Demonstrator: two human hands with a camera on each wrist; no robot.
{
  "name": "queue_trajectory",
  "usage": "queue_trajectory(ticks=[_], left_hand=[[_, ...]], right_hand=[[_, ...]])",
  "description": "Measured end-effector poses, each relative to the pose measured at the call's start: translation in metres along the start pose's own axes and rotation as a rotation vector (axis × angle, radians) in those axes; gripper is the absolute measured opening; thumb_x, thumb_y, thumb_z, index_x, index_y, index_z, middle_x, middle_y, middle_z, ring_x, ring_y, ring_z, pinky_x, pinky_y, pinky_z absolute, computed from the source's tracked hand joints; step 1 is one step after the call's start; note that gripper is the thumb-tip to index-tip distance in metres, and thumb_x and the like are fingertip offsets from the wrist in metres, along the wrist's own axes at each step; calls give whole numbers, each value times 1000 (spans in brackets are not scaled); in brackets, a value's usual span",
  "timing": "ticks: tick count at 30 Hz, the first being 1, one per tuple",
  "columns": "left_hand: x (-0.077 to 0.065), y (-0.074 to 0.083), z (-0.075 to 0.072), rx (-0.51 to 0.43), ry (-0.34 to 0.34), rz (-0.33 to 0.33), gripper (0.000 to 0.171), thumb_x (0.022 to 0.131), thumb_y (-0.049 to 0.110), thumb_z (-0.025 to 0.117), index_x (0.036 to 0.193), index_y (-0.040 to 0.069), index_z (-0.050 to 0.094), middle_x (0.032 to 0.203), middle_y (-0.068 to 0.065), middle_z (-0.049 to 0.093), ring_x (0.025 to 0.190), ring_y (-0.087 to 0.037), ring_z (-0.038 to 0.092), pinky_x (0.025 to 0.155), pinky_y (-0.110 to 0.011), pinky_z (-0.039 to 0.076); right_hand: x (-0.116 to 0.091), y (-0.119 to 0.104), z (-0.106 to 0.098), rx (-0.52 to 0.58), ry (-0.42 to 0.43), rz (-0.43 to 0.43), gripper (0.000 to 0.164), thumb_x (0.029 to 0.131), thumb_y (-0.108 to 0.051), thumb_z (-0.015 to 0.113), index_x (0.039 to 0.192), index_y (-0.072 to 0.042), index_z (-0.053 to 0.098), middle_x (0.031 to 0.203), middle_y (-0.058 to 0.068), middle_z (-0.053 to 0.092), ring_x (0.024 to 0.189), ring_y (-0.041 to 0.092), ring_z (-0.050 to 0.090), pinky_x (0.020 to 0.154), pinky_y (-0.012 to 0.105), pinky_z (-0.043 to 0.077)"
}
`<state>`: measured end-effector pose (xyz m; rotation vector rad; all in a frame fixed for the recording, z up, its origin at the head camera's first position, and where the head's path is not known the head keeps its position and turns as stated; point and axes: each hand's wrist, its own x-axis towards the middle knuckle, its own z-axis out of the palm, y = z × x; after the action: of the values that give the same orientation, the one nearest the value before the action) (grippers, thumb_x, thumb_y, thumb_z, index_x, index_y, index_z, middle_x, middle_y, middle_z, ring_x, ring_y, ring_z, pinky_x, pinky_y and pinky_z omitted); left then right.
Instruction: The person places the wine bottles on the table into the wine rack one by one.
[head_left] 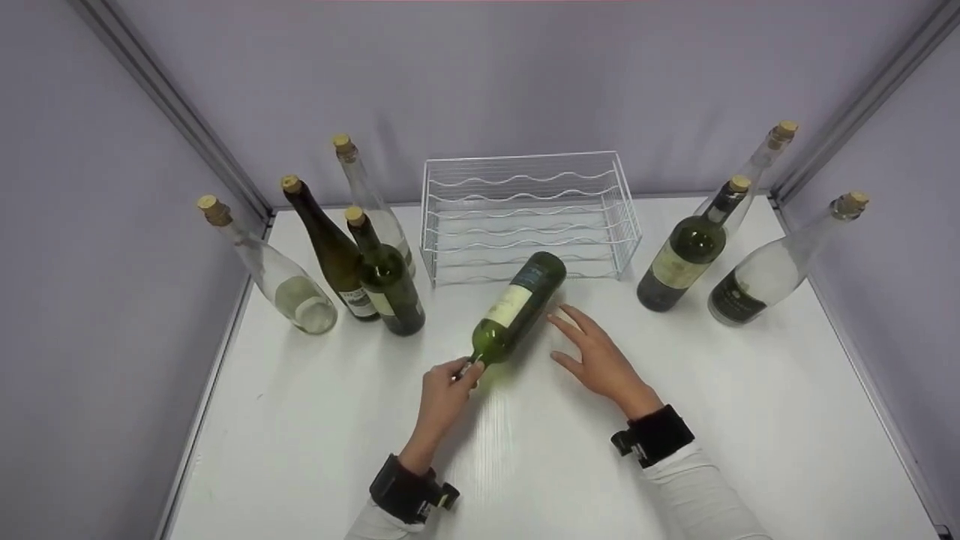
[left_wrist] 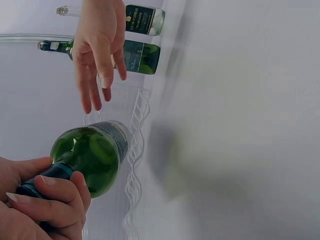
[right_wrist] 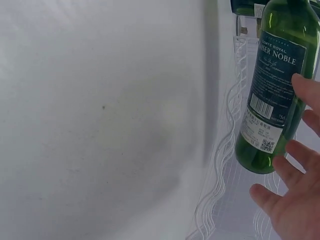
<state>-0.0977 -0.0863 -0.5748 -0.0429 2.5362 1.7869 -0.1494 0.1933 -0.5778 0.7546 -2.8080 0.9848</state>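
Observation:
My left hand (head_left: 444, 394) grips a green wine bottle (head_left: 517, 307) round its dark-wrapped neck. The bottle is tilted, its base pointing away toward the wire rack (head_left: 521, 155) and overlapping the rack's front in the head view. In the left wrist view, thumb and curled fingers wrap the neck, and the green shoulder (left_wrist: 82, 150) faces the camera. My right hand (head_left: 600, 364) is beside the bottle's lower half, fingers spread and holding nothing. Its fingertips overlap the bottle's edge in the right wrist view, where a dark back label (right_wrist: 277, 75) with a barcode shows.
The white rack has wavy wire tiers and stands against the back wall. Several corked bottles stand left of it, including a clear one (head_left: 289, 285) and a green one (head_left: 394, 289). On the right are a dark green bottle (head_left: 686, 255) and clear ones (head_left: 772, 270).

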Motion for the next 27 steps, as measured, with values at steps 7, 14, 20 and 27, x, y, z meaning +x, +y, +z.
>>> queue_trajectory(ticks=[7,14,20,27], left_hand=[[1,-3,-7,-14,60,-43,28,95,26,65,97,0,74,67,-3,62,52,-10,47,45,-21,35],[2,-8,-10,-32,144,-33,26,95,26,66,93,2,74,66,-2,61,52,-10,49,45,-21,34],[1,-14,-10,-41,194,-19,28,96,25,66,74,6,64,62,-2,57,50,-8,44,45,-22,31],[1,-17,-7,-2,254,-43,27,97,25,64,100,-1,70,74,-2,63,61,-13,53,52,-26,42]], right_hand=[[-1,2,2,27,-25,-6,67,90,-39,71,147,-14,47,155,14,33,142,34,28,111,52,28],[2,-1,6,16,-35,-6,67,93,-45,66,149,-17,44,156,13,32,143,33,26,112,53,25],[6,-5,9,2,-73,21,64,97,-46,58,152,-17,40,157,12,30,145,32,22,114,53,21],[10,-12,14,-2,-121,31,64,100,-49,51,154,-19,36,159,11,26,146,31,19,115,53,18]])
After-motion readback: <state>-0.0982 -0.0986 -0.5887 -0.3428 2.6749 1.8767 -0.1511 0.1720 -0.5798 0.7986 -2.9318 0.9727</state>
